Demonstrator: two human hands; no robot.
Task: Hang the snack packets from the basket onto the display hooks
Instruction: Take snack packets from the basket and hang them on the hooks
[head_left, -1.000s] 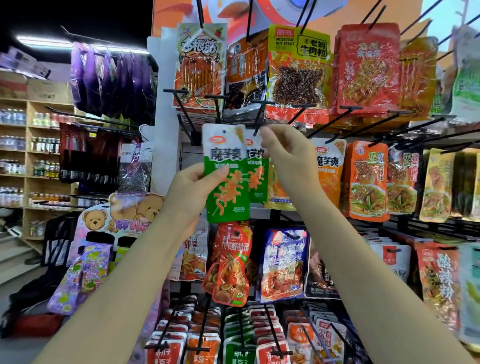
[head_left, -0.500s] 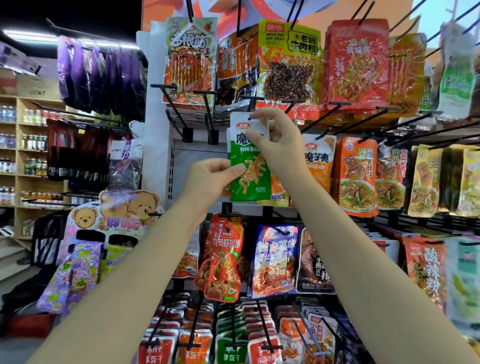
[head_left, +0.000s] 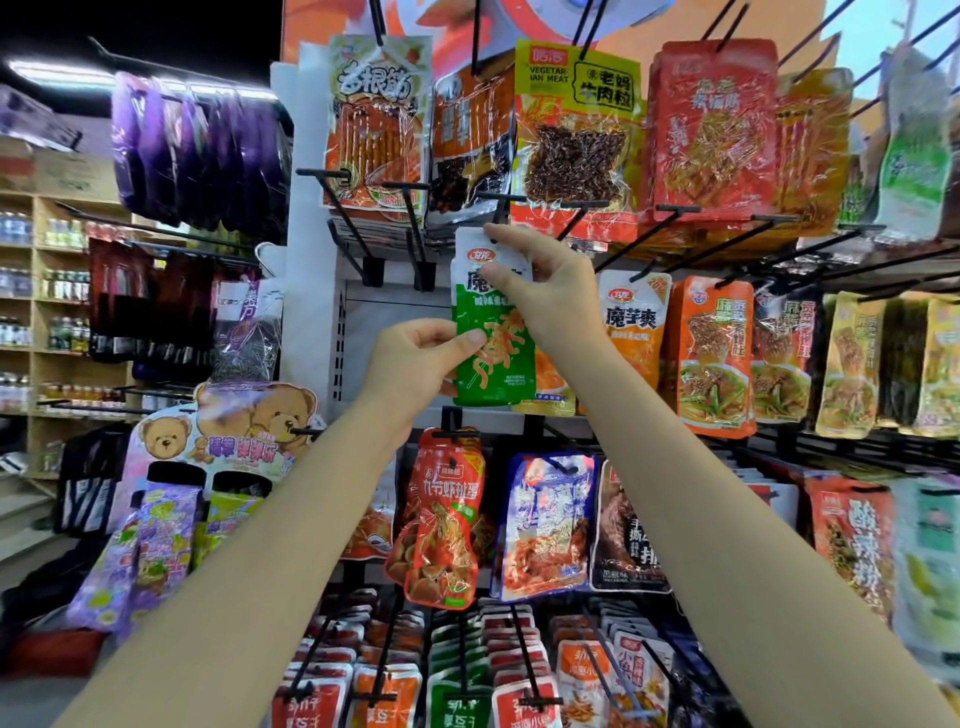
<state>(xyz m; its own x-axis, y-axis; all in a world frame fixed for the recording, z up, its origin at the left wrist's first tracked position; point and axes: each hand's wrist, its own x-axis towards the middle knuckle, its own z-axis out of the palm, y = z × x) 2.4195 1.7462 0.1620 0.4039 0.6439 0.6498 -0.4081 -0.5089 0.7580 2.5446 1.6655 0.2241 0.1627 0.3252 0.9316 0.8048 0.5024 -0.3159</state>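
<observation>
Packet: a green-and-white foil snack packet (head_left: 491, 338) with orange strips printed on it, held upright in front of the rack, its white top just under a black wire display hook (head_left: 501, 205).
Right hand (head_left: 550, 291): thumb and forefinger pinch the packet's white top edge.
Left hand (head_left: 415, 364): thumb and curled fingers grip the packet's lower left edge.
Behind: an orange packet of the same brand (head_left: 631, 322) hangs just to the right.
Below: a red shrimp-print packet (head_left: 441, 519) hangs on the next row.
</observation>
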